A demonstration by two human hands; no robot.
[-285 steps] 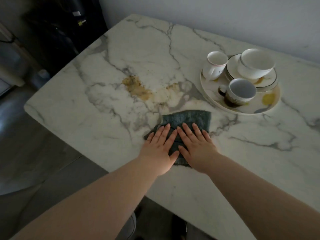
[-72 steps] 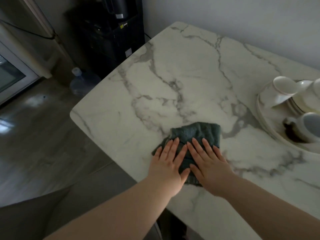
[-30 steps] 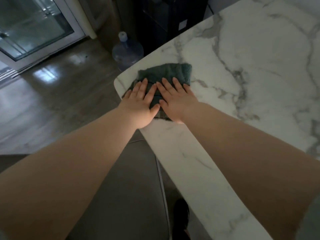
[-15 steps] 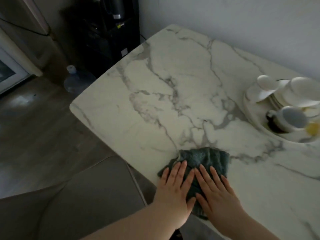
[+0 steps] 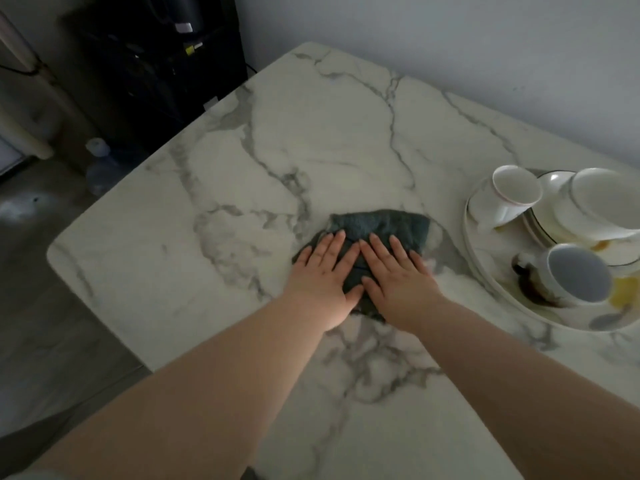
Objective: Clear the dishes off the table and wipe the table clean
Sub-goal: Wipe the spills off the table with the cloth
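A dark grey-green cloth (image 5: 377,225) lies on the white marble table (image 5: 311,140), near its middle. My left hand (image 5: 323,271) and my right hand (image 5: 394,275) press flat on it side by side, fingers stretched out, covering its near half. To the right, a large plate (image 5: 485,282) carries a tilted white cup (image 5: 505,199), a white bowl (image 5: 602,202) on smaller stacked plates (image 5: 543,230), and a cup with a grey inside (image 5: 571,278) lying over a dark stain. The marble around the cloth shows no stain.
The table's rounded left corner (image 5: 55,251) drops off to a dark floor. A water bottle (image 5: 100,164) and a black cabinet (image 5: 156,64) stand beyond the far left edge. A pale wall (image 5: 450,36) runs along the table's far side.
Both hands slid the cloth from the table's left corner to the near edge, then forward and right toward the plate. The yellow-brown stain seen earliest is gone from the marble.
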